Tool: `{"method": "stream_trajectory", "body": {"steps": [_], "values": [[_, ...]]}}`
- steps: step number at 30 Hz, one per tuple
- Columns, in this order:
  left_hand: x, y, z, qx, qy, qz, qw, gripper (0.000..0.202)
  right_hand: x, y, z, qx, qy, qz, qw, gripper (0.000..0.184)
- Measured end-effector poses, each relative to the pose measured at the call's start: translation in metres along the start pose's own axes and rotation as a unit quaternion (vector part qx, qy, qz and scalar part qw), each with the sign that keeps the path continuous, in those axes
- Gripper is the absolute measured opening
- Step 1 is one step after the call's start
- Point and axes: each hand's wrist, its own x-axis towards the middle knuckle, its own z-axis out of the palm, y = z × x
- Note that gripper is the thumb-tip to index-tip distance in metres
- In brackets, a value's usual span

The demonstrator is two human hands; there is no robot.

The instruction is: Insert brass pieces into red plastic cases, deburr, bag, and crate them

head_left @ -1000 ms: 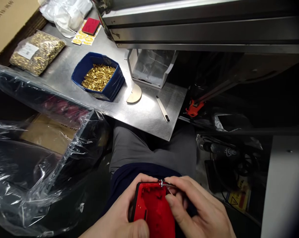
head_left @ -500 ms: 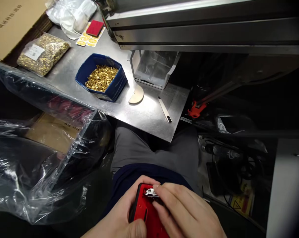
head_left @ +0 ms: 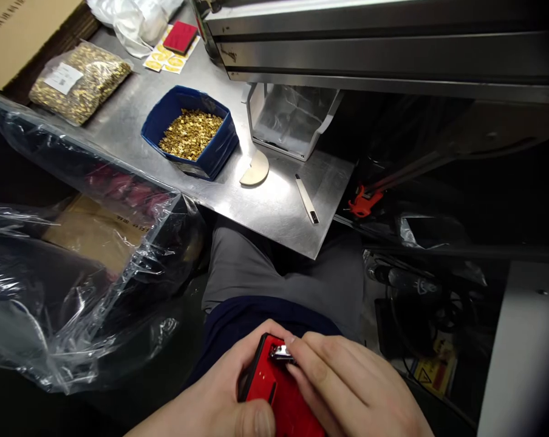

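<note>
Low in the view, my left hand (head_left: pixel 231 385) is wrapped round a red casing with a black edge (head_left: pixel 263 375), its thumb lying along the near side. A narrow slot shows in the red face. My right hand (head_left: pixel 347 382) pinches a small shiny metal tool that looks like a nail clipper (head_left: pixel 281 351), whose tip is against the casing's upper corner. Its rear part is hidden by my fingers, and so is much of the casing's right side.
On the metal table (head_left: pixel 283 227) stand a blue bin of small brass parts (head_left: pixel 190 170) and a grey tray (head_left: pixel 297 152). A white-handled tool (head_left: pixel 307 199), a cream disc piece (head_left: pixel 256 170) and a bag of brass parts (head_left: pixel 92 76) lie there too. A plastic-lined crate (head_left: pixel 160 212) is at left.
The metal tool has tilted slightly and sits closer against the casing's corner, with my right fingers nearer it. The casing has shifted a little right. The camera view has moved slightly.
</note>
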Motion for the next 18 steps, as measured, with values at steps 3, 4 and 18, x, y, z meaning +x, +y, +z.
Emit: {"method": "stream_trajectory", "body": {"steps": [3, 4, 18], "values": [[0.002, 0.000, 0.000, 0.017, 0.002, -0.011, 1.000, 0.066, 0.001, 0.002, -0.005, -0.046, -0.029, -0.035, 0.998, 0.024], [0.002, 0.000, 0.000, 0.021, 0.005, -0.010, 1.000, 0.068, 0.002, 0.002, -0.008, -0.057, -0.037, -0.044, 0.997, 0.024], [0.004, -0.001, -0.006, 0.040, 0.010, -0.029, 0.999, 0.061, 0.013, 0.011, -0.011, 0.030, -0.057, -0.017, 0.998, 0.020]]}}
